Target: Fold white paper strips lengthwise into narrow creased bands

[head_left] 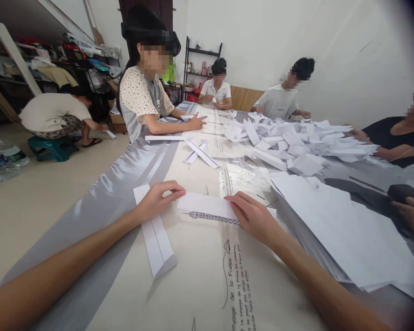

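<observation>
A narrow folded strip of white paper (205, 203) stretches between my two hands, just over the printed tablecloth (193, 280). My left hand (160, 198) pinches its left end between thumb and fingers. Fingers of my right hand (251, 215) are closed on the strip's right part, and a bit of its end shows beyond them. Under my left wrist lies another folded paper (158, 243) with a lengthwise crease, partly covered by the hand. Two crossed folded strips (202, 154) rest farther up the table.
A stack of flat white sheets (345, 230) sits to my right. Behind it spreads a big heap of folded papers (290, 140). Several people are around the table; one person (146, 87) at the left handles paper. Another person crouches on a green stool (53, 146) near plastic bottles (5, 156).
</observation>
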`<state>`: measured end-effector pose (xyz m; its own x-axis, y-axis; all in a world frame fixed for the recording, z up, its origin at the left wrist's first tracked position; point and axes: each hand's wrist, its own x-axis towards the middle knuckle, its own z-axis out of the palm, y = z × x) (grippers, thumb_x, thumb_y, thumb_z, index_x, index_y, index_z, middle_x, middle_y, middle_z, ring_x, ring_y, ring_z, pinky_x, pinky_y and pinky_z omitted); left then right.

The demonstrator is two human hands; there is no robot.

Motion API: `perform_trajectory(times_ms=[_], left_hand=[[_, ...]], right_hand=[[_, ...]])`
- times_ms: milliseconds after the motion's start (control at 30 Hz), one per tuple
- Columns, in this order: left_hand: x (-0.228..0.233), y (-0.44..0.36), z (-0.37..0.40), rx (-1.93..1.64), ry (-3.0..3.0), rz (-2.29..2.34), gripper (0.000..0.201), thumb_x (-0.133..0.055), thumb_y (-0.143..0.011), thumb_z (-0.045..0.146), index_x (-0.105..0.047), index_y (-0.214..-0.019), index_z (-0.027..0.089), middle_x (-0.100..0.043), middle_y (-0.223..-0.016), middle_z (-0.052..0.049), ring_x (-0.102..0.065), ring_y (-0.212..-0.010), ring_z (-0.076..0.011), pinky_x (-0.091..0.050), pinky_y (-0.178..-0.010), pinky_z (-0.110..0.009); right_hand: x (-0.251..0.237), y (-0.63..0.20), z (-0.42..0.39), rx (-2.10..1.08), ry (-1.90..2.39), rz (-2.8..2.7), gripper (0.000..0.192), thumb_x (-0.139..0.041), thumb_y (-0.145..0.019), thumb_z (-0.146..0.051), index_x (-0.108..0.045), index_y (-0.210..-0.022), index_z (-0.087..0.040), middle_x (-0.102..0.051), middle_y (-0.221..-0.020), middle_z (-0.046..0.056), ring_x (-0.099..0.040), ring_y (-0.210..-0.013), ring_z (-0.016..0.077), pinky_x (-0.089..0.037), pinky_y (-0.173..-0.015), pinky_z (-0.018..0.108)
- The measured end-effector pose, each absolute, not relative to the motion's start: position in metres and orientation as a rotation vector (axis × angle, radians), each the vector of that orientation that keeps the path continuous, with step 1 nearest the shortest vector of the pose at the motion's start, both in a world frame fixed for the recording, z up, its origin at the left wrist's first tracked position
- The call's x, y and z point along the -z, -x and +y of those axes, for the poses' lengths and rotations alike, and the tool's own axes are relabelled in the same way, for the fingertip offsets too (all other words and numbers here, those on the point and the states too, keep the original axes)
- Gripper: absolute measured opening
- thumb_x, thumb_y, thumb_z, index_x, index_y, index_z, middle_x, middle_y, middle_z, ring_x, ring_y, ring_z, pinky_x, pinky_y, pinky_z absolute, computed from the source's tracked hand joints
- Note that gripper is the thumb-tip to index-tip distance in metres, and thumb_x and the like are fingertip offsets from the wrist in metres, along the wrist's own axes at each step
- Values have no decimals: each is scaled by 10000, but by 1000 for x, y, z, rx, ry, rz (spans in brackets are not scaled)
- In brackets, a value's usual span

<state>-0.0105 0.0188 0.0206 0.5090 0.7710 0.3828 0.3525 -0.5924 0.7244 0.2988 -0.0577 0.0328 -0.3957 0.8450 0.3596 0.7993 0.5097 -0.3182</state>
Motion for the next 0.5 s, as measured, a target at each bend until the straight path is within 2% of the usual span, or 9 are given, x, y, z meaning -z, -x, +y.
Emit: perform_trajectory(times_ms=[133,300,400,500], left_hand=[[-21,11,22,-928,-2128,952,301,-568,-996,415,-689,-846,183,-706,-860,-22,-626,-804,-168,-459,-731,-268],[-14,12,20,-960,-2442,1035,269,-531,-1016,334,-684,-858,180,-647,-853,-26,-602,-742,-150,-467,-712,-276],[-10,6,11,-1034,-2761,1038,228,-474,-1043,247,-691,-997,194,-673,-1032,-68,-642,-917,-192,-497,-871,-347],[-6,-3,-2,-928,-3011,838,229,-458,-1054,193,-667,-1145,208,-685,-1199,-84,-635,-1112,-224,-498,-979,-381]], right_hand=[[-33,-297,-61,-275,1452,-2295,292,-341,-1070,-254,-627,-1128,-241,-634,-933,43,-593,-714,177,-450,-629,315],[-23,-292,-62,-371,1634,-2347,219,-349,-1069,-284,-565,-1100,-256,-663,-1044,37,-618,-771,193,-443,-650,321],[-18,-285,-64,-301,1698,-2354,208,-323,-1070,-251,-529,-1096,-247,-656,-1061,37,-606,-744,193,-426,-625,323],[-15,-278,-65,-203,1695,-2347,196,-340,-1063,-219,-532,-1101,-229,-627,-1040,58,-606,-768,204,-437,-616,327]])
